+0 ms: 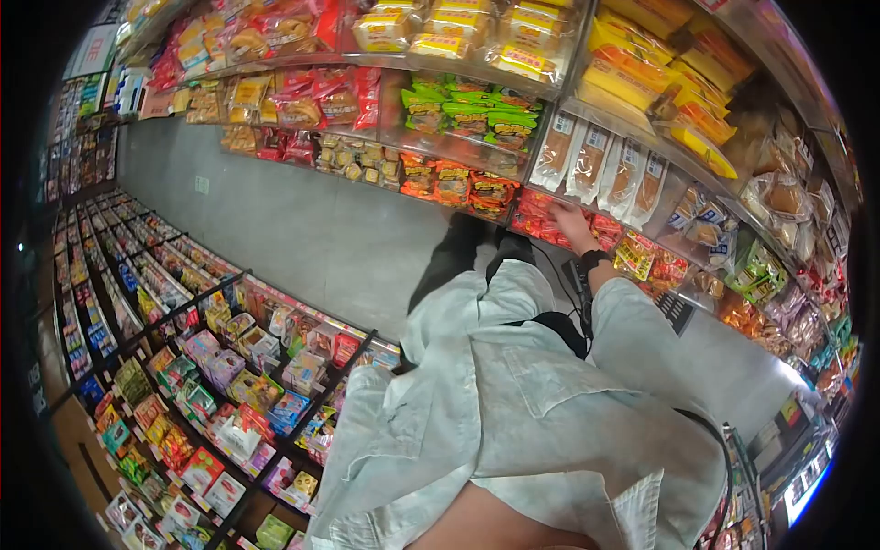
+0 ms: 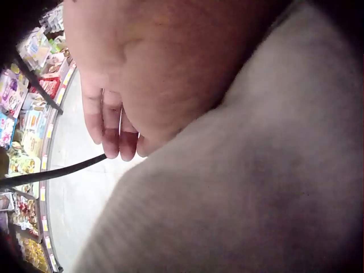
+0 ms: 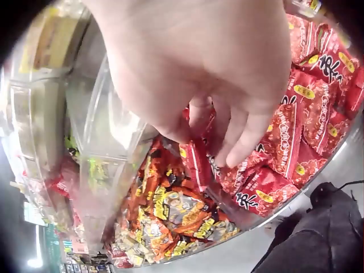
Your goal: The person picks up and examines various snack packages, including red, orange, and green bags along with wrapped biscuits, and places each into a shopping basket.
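Note:
My right hand reaches into a bin of small red packets on the lower shelf. In the right wrist view, the hand is over the red packets, its thumb and bent fingers pinching one red packet near the clear divider. Orange packets fill the neighbouring bin. My left hand hangs beside the pale sleeve in the left wrist view, its fingers relaxed and holding nothing visible. The head view does not show it.
Above the red packets are long wrapped items and green packets. Clear bin walls stand beside my right hand. Racks of packaged goods line the left, across the grey floor. A dark bar shows near my left fingers.

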### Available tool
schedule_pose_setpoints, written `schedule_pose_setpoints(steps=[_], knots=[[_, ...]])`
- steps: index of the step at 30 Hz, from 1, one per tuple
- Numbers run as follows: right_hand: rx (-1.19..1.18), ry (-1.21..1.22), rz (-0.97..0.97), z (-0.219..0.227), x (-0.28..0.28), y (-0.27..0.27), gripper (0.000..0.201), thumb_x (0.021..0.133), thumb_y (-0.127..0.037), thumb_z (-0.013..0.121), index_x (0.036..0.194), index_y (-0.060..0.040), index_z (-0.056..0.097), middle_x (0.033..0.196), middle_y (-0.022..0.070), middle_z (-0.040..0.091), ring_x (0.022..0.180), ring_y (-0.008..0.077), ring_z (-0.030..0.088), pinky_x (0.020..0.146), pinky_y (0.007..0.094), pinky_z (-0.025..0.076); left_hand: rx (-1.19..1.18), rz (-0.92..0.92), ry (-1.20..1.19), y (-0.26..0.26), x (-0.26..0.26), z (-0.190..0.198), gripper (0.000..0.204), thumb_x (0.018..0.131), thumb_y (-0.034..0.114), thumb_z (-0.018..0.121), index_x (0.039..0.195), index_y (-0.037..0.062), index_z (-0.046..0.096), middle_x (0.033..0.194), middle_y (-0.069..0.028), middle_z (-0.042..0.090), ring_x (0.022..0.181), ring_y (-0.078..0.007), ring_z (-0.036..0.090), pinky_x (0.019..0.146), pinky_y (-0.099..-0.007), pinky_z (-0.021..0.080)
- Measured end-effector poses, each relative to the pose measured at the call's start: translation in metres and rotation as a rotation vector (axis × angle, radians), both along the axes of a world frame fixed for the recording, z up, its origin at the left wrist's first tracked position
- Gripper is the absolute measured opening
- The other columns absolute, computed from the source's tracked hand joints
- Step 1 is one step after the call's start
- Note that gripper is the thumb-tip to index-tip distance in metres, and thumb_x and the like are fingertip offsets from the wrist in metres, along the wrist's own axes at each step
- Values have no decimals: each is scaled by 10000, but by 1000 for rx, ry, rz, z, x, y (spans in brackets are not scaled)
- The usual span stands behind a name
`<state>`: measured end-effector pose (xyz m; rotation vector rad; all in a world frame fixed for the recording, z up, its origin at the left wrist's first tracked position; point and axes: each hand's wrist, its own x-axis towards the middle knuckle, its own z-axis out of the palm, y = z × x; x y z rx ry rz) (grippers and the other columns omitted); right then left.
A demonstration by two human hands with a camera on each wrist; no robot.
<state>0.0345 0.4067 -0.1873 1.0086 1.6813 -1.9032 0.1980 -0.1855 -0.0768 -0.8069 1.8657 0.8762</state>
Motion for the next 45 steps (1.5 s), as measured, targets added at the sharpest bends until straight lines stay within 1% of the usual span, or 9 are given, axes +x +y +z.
schedule_pose_setpoints(steps=[7, 13, 15, 18, 26, 29, 33, 37, 45], knots=[[138, 111, 72, 74, 28, -8, 111, 973, -161, 686, 975, -53, 658, 880, -12, 622, 775, 72, 589, 649, 275, 493, 87, -480, 116, -13, -126, -59, 358, 974, 279, 704, 1235, 36, 675, 1154, -228, 741, 1097, -454, 689, 926, -521, 553], [290, 167, -82, 137, 58, -53, 121, 958, -109, 686, 917, -87, 575, 811, -58, 523, 736, 45, 488, 661, 252, 411, 226, -888, 323, -26, -310, -152, 403, 981, 319, 714, 1258, 31, 668, 1197, -245, 739, 1120, -491, 677, 949, -524, 549], [313, 197, -134, 163, 57, -76, 127, 962, -71, 672, 929, -87, 551, 826, -63, 506, 752, 38, 477, 666, 242, 399, 403, -649, 484, 23, -361, -138, 405, 999, 321, 698, 1272, 24, 663, 1190, -245, 739, 1115, -493, 678, 938, -520, 550], [283, 242, -245, 209, 47, -133, 139, 961, -13, 655, 955, -79, 533, 842, -54, 525, 765, 34, 489, 667, 229, 400, 317, -1144, 804, 128, -410, -14, 340, 1007, 181, 651, 1313, 34, 645, 1196, -249, 727, 1085, -464, 690, 904, -495, 561], [228, 372, -438, 301, 52, -248, 154, 980, 40, 602, 1015, -68, 499, 915, -25, 598, 842, 48, 571, 733, 241, 473, 970, -708, 533, 181, -359, 122, 328, 1052, 134, 613, 1359, 19, 634, 1247, -167, 718, 1121, -344, 704, 989, -398, 542], [264, 336, -508, 316, 78, -282, 144, 978, 29, 615, 1031, -55, 510, 927, -11, 613, 891, 68, 605, 810, 267, 515, 917, -866, 729, 175, -338, 135, 350, 1077, 184, 623, 1390, 27, 624, 1259, -102, 698, 1118, -189, 661, 975, -348, 524], [470, 299, -457, 326, 107, -316, 150, 966, 7, 648, 1058, -25, 533, 951, 22, 646, 957, 106, 653, 892, 309, 548, 1044, -1091, 599, 177, -326, 152, 520, 1045, 265, 696, 1493, 45, 552, 1403, -155, 666, 1267, -256, 643, 1071, -397, 497], [634, 270, -405, 349, 121, -344, 166, 958, -18, 661, 1068, -8, 537, 950, 82, 664, 945, 176, 716, 898, 341, 570, 1130, -1471, -14, 187, -302, 183, 668, 993, 301, 780, 1540, 48, 494, 1337, -131, 687, 1202, -209, 670, 1040, -374, 522], [473, 359, -678, 334, 221, -371, 181, 1038, -110, 684, 1171, 9, 658, 1067, 74, 740, 1022, 151, 713, 946, 329, 561, 1189, -1539, 126, 182, -182, 184, 491, 918, 326, 826, 1264, 3, 697, 1099, -139, 778, 979, -242, 740, 911, -364, 553]])
